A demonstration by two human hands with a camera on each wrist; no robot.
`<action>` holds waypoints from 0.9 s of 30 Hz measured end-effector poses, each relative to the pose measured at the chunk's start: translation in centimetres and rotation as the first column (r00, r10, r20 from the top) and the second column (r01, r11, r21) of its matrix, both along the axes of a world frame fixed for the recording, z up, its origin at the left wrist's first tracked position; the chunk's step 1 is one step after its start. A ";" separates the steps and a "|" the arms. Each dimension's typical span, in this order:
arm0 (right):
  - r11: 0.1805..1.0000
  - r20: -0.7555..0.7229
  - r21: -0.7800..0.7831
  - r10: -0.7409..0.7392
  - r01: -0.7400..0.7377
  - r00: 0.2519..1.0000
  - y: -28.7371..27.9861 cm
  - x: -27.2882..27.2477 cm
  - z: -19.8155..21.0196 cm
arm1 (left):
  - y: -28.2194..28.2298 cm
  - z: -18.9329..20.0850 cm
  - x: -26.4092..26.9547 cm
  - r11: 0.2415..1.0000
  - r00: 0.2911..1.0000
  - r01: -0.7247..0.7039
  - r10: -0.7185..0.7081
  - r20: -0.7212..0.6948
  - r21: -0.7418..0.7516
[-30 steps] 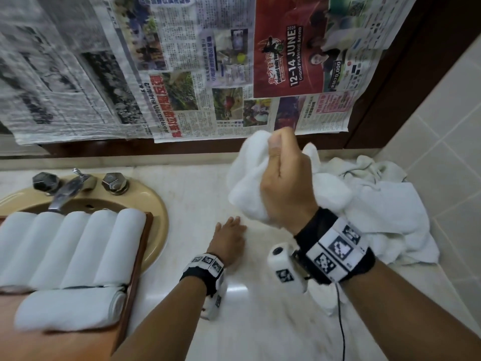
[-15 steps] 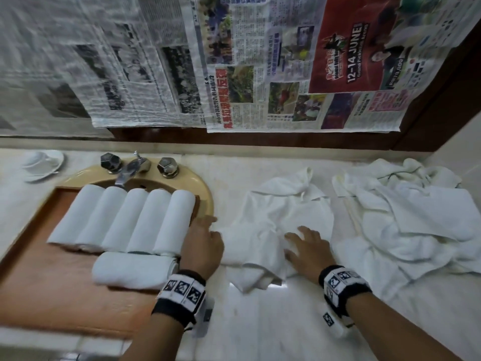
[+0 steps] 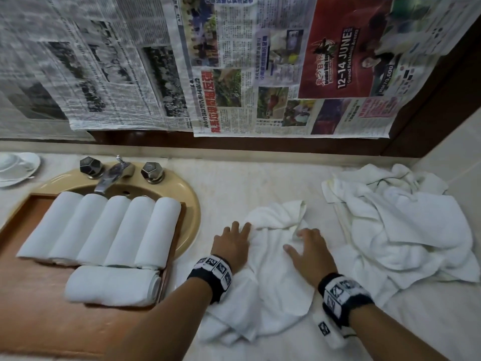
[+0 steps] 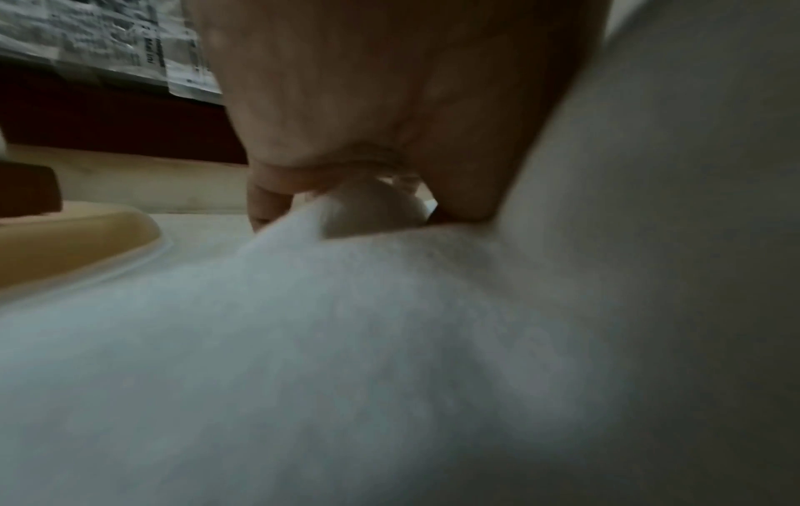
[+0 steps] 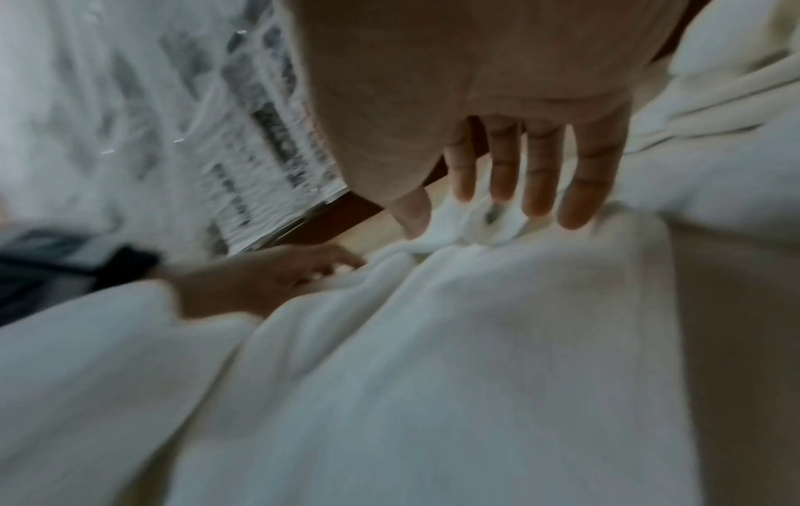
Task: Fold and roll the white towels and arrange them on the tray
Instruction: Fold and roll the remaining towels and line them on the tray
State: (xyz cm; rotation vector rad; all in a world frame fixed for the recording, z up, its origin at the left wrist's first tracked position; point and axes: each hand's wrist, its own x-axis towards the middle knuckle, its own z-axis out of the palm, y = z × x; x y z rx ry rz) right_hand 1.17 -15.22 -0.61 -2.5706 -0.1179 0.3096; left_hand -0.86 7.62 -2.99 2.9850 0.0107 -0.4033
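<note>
A crumpled white towel (image 3: 270, 277) lies on the pale counter in front of me. My left hand (image 3: 230, 243) rests on its left edge with the fingers stretched forward. My right hand (image 3: 308, 252) presses flat on the towel's upper right, fingers spread; the right wrist view shows those straight fingers (image 5: 537, 178) on the cloth (image 5: 433, 342). In the left wrist view the palm (image 4: 389, 102) hovers low over the towel (image 4: 303, 342). At the left, a wooden tray (image 3: 31, 308) holds a row of several rolled towels (image 3: 104, 230), with one more roll (image 3: 112, 285) lying crosswise in front of them.
A heap of loose white towels (image 3: 403, 230) fills the right of the counter against the tiled wall. The tray sits over a beige sink (image 3: 192, 204) with a chrome tap (image 3: 112, 175). A cup and saucer (image 3: 15, 165) stand far left. Newspapers (image 3: 234, 61) hang behind.
A second ago my right hand held the towel bunched in the air; it now lies on the counter. My left hand moved from the tray's edge onto the towel.
</note>
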 end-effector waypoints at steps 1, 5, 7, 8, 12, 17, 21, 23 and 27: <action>0.998 -0.058 0.007 -0.061 0.062 0.996 -0.1 1.4 -0.1 | -0.2 -0.3 -0.5 1.000 1.000 -0.008 0.008 0.012 -0.014; 0.987 -0.174 -0.151 -0.088 0.061 0.981 0.2 5.2 0.0 | -1.2 -0.4 -3.4 0.999 0.999 -0.036 0.036 -0.003 0.015; 0.970 -0.155 -0.244 -0.021 -0.017 0.988 0.2 6.2 -0.2 | -1.6 0.5 -4.1 0.999 0.995 -0.050 0.051 -0.082 0.012; 0.967 -0.133 -0.254 -0.001 -0.033 0.991 0.1 6.5 -0.5 | -1.6 1.1 -4.0 0.998 0.991 -0.067 0.068 -0.118 0.013; 0.988 -0.092 -0.151 -0.002 -0.011 0.996 -0.6 7.6 -0.8 | -2.3 3.5 -1.0 0.991 0.986 -0.127 0.130 -0.102 0.042; 0.945 0.221 0.260 0.141 -0.197 0.965 -0.4 8.3 1.6 | -4.1 4.1 4.9 0.971 0.988 0.092 -0.062 0.140 -0.221; 0.833 0.284 0.469 0.171 -0.292 0.943 -1.3 9.1 5.3 | -4.1 4.0 7.7 0.891 0.990 0.103 -0.050 0.130 -0.443; 0.804 0.222 0.554 0.107 -0.215 0.969 -2.0 9.7 6.5 | -3.3 4.4 8.0 0.845 0.979 0.089 0.024 0.205 -0.527; 0.700 0.052 0.714 -0.022 -0.022 0.998 -2.0 10.3 7.9 | -1.8 5.3 8.1 0.693 0.974 0.002 0.160 0.157 -0.721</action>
